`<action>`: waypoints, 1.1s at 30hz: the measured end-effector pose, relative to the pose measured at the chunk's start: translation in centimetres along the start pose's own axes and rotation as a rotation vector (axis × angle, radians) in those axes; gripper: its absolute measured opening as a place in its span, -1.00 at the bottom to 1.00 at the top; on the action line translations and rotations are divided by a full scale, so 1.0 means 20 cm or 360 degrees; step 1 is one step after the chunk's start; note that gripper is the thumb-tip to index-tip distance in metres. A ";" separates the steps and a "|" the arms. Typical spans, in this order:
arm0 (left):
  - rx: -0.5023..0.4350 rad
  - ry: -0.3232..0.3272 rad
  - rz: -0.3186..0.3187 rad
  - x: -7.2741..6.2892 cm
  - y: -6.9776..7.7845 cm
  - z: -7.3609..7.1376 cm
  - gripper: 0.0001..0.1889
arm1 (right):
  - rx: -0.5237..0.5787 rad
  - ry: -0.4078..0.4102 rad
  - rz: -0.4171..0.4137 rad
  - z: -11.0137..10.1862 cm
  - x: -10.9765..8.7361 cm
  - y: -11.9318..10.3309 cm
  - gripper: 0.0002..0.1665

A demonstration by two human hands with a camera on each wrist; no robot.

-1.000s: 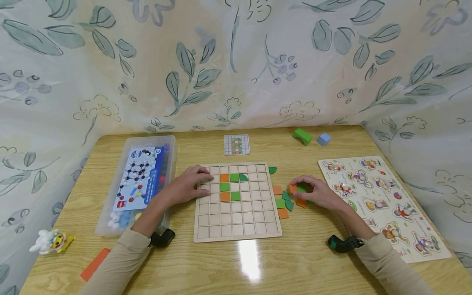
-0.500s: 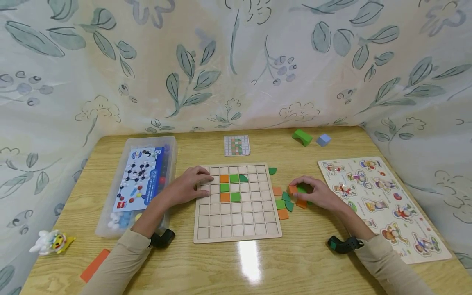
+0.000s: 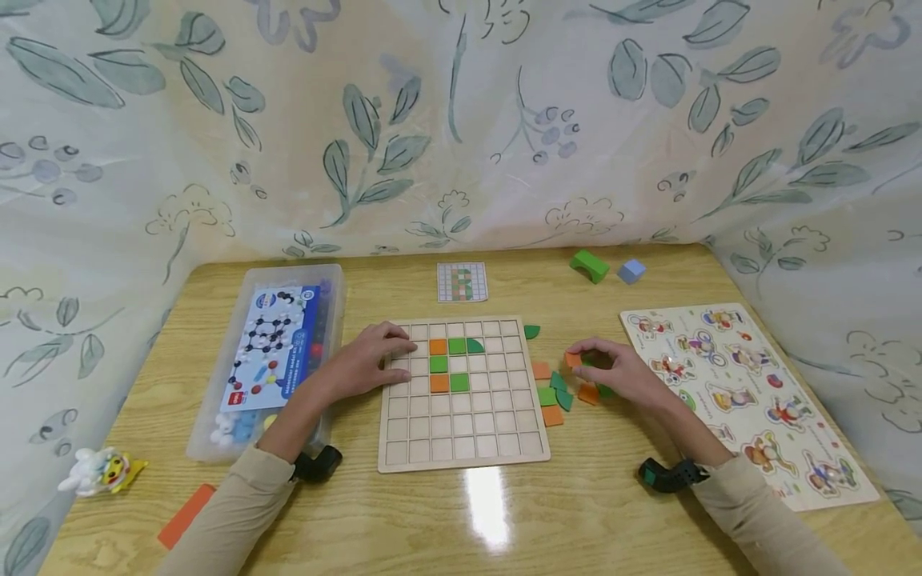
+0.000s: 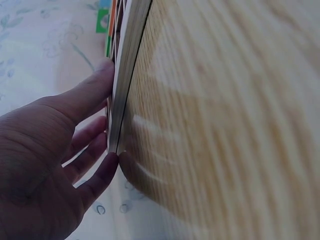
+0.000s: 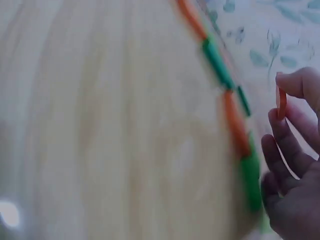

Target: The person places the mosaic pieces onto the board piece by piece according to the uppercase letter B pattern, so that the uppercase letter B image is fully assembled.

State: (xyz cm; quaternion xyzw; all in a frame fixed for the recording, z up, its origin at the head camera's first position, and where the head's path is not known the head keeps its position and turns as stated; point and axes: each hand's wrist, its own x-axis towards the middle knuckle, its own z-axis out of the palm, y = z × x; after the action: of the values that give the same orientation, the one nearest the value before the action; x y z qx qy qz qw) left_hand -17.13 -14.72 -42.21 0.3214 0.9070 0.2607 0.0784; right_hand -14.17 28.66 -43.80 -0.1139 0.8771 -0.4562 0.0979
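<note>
My left hand (image 3: 366,362) rests on the left edge of a wooden grid board (image 3: 464,444), its fingers loosely bent; the left wrist view shows thumb and fingertips touching that edge. Several orange and green square tiles and a dark green quarter-round tile (image 3: 475,346) sit in the board's cells. To the right of the board, my right hand (image 3: 621,374) pinches an orange square tile (image 5: 281,97) between thumb and fingers, raised off the table. Under and beside this hand lie loose tiles, among them an orange tile (image 3: 588,393) and a green tile (image 3: 547,397); the hand partly hides some.
A small pattern card (image 3: 463,282) lies behind the board. On the left are a clear plastic box (image 3: 327,320), a toy figure (image 3: 104,472) and a red block (image 3: 186,516). A picture puzzle board (image 3: 749,400), green arch block (image 3: 590,266) and blue block (image 3: 631,272) are on the right.
My right hand has lifted the orange tile slightly up and away from the loose pile, uncovering more of the orange tile below. My left hand stays on the board's edge.
</note>
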 end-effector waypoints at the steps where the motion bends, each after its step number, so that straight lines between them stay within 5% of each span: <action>1: 0.0002 0.0000 0.0000 0.00 0.00 0.00 -0.50 | 0.0007 0.0006 -0.0006 0.00 0.00 -0.02 -0.64; 15: -0.0009 0.0011 0.0014 -0.01 0.00 0.00 -0.52 | 0.0113 -0.0102 -0.0233 0.17 0.12 -0.37 -0.68; 26: 0.0002 -0.0013 -0.0007 0.01 0.01 -0.01 -0.52 | 0.0167 -0.0136 -0.0224 0.36 0.27 -0.44 -0.68; 33: -0.0006 -0.0007 -0.0009 0.00 0.00 -0.01 -0.52 | 0.0058 -0.0166 -0.0209 0.41 0.31 -0.43 -0.70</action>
State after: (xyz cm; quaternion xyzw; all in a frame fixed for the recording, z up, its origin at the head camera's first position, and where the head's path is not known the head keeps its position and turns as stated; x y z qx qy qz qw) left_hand -17.20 -14.74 -42.11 0.3193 0.9072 0.2614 0.0818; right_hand -16.83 15.64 -41.83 -0.1929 0.8530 -0.4710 0.1155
